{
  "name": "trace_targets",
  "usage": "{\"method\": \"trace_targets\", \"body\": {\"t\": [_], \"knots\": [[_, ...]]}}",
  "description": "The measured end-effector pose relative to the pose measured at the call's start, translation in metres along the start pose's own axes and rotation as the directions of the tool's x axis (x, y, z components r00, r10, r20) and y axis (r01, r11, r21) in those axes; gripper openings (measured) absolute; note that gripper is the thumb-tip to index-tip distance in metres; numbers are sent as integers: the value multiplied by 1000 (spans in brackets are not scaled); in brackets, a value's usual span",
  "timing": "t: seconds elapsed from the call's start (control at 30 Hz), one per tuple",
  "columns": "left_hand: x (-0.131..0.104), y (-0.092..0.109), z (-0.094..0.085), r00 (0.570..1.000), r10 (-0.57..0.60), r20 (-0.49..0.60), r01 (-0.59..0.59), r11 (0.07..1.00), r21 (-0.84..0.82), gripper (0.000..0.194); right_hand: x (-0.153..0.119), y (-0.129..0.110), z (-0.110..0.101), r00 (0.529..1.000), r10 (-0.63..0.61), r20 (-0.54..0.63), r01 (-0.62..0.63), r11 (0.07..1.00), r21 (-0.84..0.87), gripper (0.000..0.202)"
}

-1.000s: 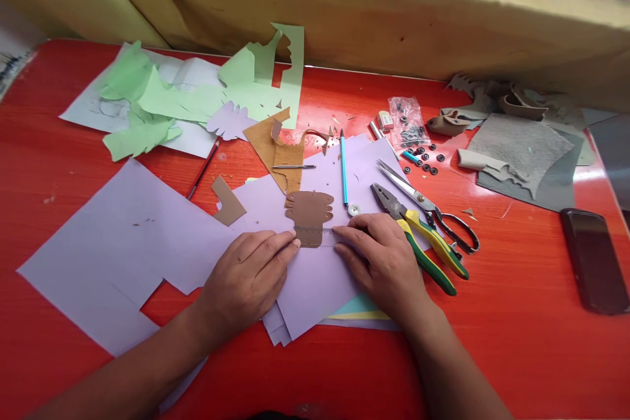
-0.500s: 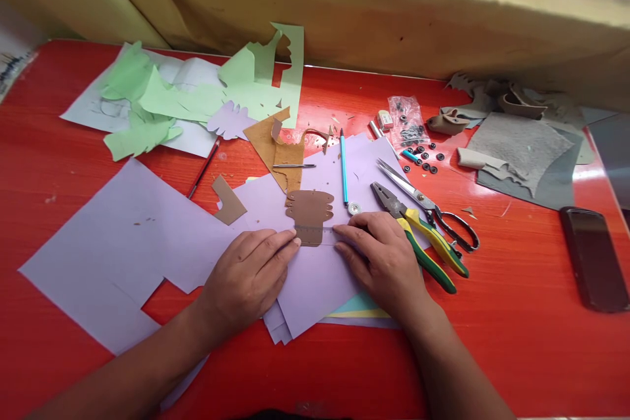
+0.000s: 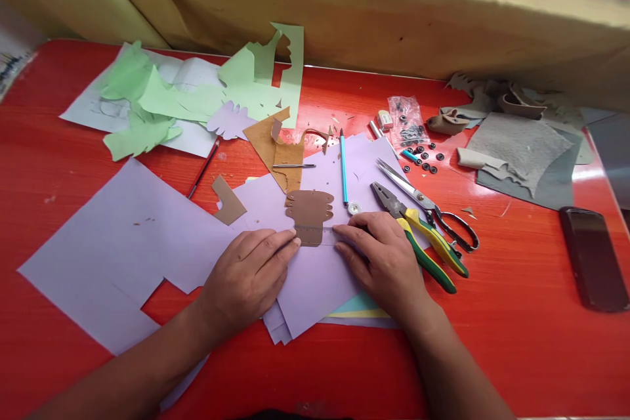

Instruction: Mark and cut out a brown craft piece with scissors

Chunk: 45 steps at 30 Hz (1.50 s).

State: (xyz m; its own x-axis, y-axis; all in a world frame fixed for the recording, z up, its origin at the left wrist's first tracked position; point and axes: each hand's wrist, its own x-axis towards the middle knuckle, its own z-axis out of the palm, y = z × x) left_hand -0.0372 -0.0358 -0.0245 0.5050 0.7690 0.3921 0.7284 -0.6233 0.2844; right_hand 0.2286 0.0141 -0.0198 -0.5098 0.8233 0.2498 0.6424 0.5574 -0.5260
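A brown leather piece (image 3: 310, 207) with scalloped sides and small holes lies flat on stacked purple paper (image 3: 319, 302). Across its lower part rests a clear ruler (image 3: 329, 237) with fine markings. At the ruler's left end, my left hand (image 3: 251, 272) grips it with fingers together, thumb tip beside the leather's lower edge. My right hand (image 3: 381, 259) pinches the other end between thumb and fingers. Just above the right hand sits a round metal disc (image 3: 354, 209), with a blue pen (image 3: 344, 167) beyond it. Pliers (image 3: 418, 236) with green and yellow handles lie right of that hand.
Scissors (image 3: 428, 203) lie beside the pliers. Black snap parts (image 3: 426, 156) and a plastic bag (image 3: 407, 119) sit behind. Tan leather (image 3: 278, 151) with a metal awl-like tool (image 3: 294, 165) is ahead. Green paper scraps (image 3: 172, 95), grey leather (image 3: 516, 147) and a phone (image 3: 594, 259) lie around.
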Motion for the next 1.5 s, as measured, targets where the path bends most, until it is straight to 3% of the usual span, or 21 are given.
{"method": "trace_targets", "body": {"t": [1.5], "knots": [[1, -1, 0, 1000, -18, -13, 18, 1000, -1, 34, 0, -1, -1, 1000, 8, 7, -8, 1000, 11, 17]]}}
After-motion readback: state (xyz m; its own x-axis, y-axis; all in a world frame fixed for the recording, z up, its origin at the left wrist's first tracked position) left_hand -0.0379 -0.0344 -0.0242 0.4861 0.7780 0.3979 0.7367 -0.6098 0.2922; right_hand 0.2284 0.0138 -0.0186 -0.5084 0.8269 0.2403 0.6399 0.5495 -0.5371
